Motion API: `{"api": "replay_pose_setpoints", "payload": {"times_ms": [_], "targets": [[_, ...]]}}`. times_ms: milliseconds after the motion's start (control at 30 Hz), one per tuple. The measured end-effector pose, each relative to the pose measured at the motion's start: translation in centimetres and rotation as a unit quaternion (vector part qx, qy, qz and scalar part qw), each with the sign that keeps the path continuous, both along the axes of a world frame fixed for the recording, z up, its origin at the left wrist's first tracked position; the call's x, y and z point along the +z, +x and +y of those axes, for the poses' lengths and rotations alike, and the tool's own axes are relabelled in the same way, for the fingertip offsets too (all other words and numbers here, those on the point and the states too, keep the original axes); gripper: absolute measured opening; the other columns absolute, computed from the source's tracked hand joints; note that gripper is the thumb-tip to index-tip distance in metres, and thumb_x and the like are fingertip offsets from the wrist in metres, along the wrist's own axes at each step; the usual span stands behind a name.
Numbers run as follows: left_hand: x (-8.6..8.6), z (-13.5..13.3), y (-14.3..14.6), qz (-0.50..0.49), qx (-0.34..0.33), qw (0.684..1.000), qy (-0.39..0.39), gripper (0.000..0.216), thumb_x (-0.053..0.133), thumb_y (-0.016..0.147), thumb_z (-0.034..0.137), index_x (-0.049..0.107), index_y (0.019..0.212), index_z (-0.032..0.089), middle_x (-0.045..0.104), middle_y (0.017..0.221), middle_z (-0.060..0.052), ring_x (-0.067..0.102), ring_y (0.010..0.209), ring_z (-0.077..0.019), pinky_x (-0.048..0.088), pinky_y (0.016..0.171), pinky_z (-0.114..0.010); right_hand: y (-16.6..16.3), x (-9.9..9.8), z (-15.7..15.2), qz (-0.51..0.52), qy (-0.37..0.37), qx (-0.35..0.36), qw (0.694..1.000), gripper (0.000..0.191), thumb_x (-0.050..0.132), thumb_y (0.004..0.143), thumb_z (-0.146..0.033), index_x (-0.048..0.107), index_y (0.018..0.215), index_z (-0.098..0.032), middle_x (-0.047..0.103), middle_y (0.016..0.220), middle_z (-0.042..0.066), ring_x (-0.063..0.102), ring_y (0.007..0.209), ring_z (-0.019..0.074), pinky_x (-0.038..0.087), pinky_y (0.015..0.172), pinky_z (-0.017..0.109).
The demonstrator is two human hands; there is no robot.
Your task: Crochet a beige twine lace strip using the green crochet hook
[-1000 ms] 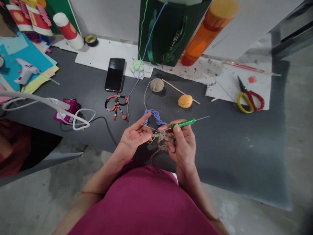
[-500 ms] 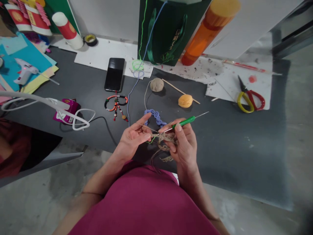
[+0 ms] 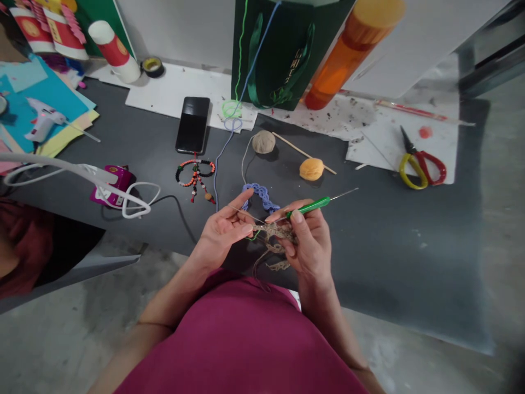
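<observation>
In my right hand (image 3: 309, 238) is a crochet hook (image 3: 314, 206) with a green handle; its far metal end points up to the right. The near end reaches toward a beige crochet piece (image 3: 273, 232), whose edge my left hand (image 3: 225, 232) pinches between thumb and fingers. Beige yarn runs over my raised left index finger. Loose parts of the beige piece hang below my hands. Just beyond my fingers lies a blue crocheted strip (image 3: 262, 192) on the table. A beige yarn ball (image 3: 263, 142) sits farther back, its strand leading toward my left hand.
A yellow yarn ball (image 3: 311, 169) rests by a thin wooden stick. Scissors (image 3: 422, 164) lie at the right. Behind stand a green paper bag (image 3: 283, 54) and an orange tube (image 3: 348, 60). A phone (image 3: 193, 125), a beaded bracelet (image 3: 195, 172) and a glue gun (image 3: 45, 117) are to the left.
The crochet hook has shifted slightly to the right and up in my right hand, its near end drawn back toward my fingers. My left hand has stayed almost still.
</observation>
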State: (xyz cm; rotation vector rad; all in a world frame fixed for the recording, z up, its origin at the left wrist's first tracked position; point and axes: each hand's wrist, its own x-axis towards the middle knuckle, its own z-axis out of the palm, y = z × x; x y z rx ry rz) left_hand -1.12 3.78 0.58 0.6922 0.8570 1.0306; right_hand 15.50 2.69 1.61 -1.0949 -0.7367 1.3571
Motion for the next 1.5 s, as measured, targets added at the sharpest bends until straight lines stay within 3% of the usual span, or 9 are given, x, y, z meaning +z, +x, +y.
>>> {"api": "replay_pose_setpoints", "payload": {"times_ms": [400, 900, 1067, 1133, 1233, 1333, 1500], "targets": [[-0.1, -0.1, -0.2, 0.0, -0.009, 1.0, -0.001, 0.065, 0.091, 0.076, 0.032, 0.073, 0.138, 0.026, 0.07, 0.081, 0.0, 0.059, 0.073, -0.0136, 0.051, 0.071, -0.03, 0.0, 0.0, 0.0, 0.033, 0.008, -0.001, 0.999, 0.027, 0.084, 0.087, -0.047, 0.069, 0.085, -0.025, 0.08, 0.075, -0.002, 0.039, 0.033, 0.0021, 0.021, 0.027, 0.015], [0.3, -0.1, -0.5, 0.023, 0.006, 1.0, -0.002, 0.064, 0.092, 0.074, 0.025, 0.076, 0.135, 0.025, 0.078, 0.081, -0.001, 0.067, 0.071, -0.012, 0.058, 0.073, -0.026, 0.4, -0.4, 0.0, 0.007, 0.021, -0.001, 1.0, 0.024, 0.085, 0.087, -0.045, 0.071, 0.085, -0.026, 0.082, 0.077, -0.003, 0.036, 0.03, 0.0017, 0.022, 0.025, 0.015], [0.9, -0.2, -0.4, 0.056, 0.034, 0.998, 0.006, 0.063, 0.092, 0.074, 0.024, 0.076, 0.135, 0.024, 0.08, 0.08, -0.002, 0.071, 0.072, -0.0138, 0.061, 0.074, -0.027, 0.2, -0.3, 0.1, 0.0, 0.063, 0.003, 0.998, 0.021, 0.086, 0.086, -0.045, 0.073, 0.084, -0.029, 0.081, 0.072, -0.002, 0.054, 0.039, 0.0077, 0.042, 0.034, 0.017], [1.1, -0.2, -0.4, 0.064, 0.038, 0.997, 0.005, 0.062, 0.091, 0.074, 0.024, 0.076, 0.135, 0.022, 0.08, 0.08, -0.003, 0.071, 0.071, -0.0143, 0.062, 0.073, -0.028, 0.2, -0.2, 0.2, -0.006, 0.072, 0.009, 0.997, 0.02, 0.085, 0.086, -0.045, 0.073, 0.085, -0.029, 0.08, 0.07, -0.002, 0.05, 0.037, 0.0075, 0.045, 0.036, 0.019], [1.2, -0.2, -0.5, 0.066, 0.039, 0.997, 0.001, 0.061, 0.091, 0.075, 0.025, 0.076, 0.134, 0.021, 0.081, 0.08, -0.003, 0.071, 0.069, -0.0136, 0.062, 0.071, -0.028, 0.3, -0.3, 0.1, -0.007, 0.079, 0.017, 0.997, 0.021, 0.083, 0.089, -0.045, 0.072, 0.086, -0.027, 0.08, 0.071, -0.003, 0.035, 0.029, 0.0043, 0.035, 0.029, 0.019], [1.2, -0.2, -0.6, 0.063, 0.031, 0.998, -0.003, 0.06, 0.091, 0.076, 0.027, 0.076, 0.133, 0.021, 0.081, 0.081, -0.003, 0.07, 0.067, -0.0127, 0.061, 0.072, -0.027, 0.4, -0.3, -0.1, -0.025, 0.079, 0.02, 0.996, 0.021, 0.08, 0.092, -0.044, 0.07, 0.088, -0.026, 0.082, 0.075, -0.003, 0.035, 0.028, 0.0034, 0.025, 0.025, 0.017], [1.0, -0.2, -0.8, 0.051, 0.024, 0.998, -0.002, 0.056, 0.089, 0.079, 0.029, 0.076, 0.133, 0.022, 0.083, 0.085, -0.004, 0.071, 0.068, -0.0134, 0.062, 0.075, -0.03, 0.7, -0.3, -0.4, -0.064, 0.087, 0.022, 0.994, 0.021, 0.076, 0.096, -0.045, 0.068, 0.092, -0.026, 0.082, 0.079, -0.001, 0.038, 0.03, 0.0033, 0.027, 0.026, 0.017]]}}
